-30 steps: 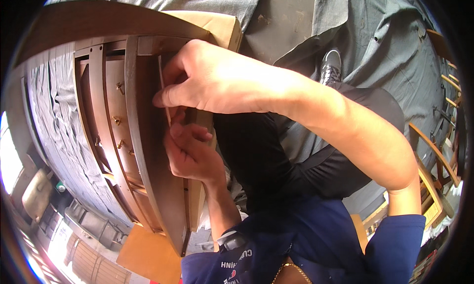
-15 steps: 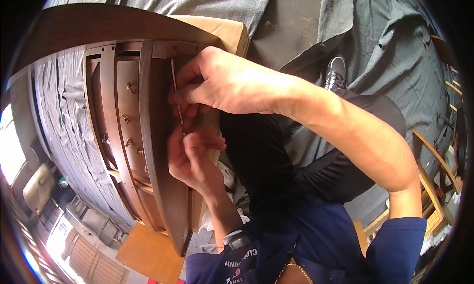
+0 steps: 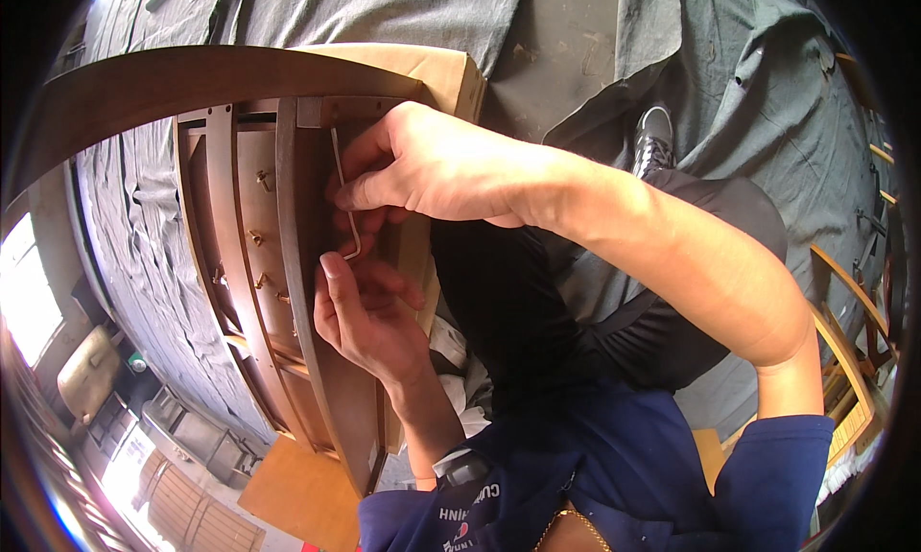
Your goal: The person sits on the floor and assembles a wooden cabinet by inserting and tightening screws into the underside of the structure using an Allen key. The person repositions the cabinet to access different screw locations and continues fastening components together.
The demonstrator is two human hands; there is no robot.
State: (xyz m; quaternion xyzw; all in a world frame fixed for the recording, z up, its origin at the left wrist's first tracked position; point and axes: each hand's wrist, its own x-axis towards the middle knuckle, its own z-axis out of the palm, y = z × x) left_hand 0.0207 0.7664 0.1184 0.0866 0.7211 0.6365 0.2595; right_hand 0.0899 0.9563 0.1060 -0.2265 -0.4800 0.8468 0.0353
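While brass-toned bolts (image 3: 256, 237) jutted from the wooden panel (image 3: 256, 151) at left, the half-open left hand (image 3: 372, 327) had its thumb beside the bend of a hex key (image 3: 339, 159), contact unclear. Held before the dark board (image 3: 312, 202), the hex key seemed liable to slip if the right hand (image 3: 408, 168) loosened its thumb-and-finger pinch; it looked slim, silvery and angled near its lower end.

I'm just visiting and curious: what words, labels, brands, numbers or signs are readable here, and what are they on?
Navy shirt, chest: white lettering with a small red mark; some letters are legible, but I won't copy the wording.
Bent metal rod in the right hand: no marking I can make out.
Dark wooden furniture: no text visible.
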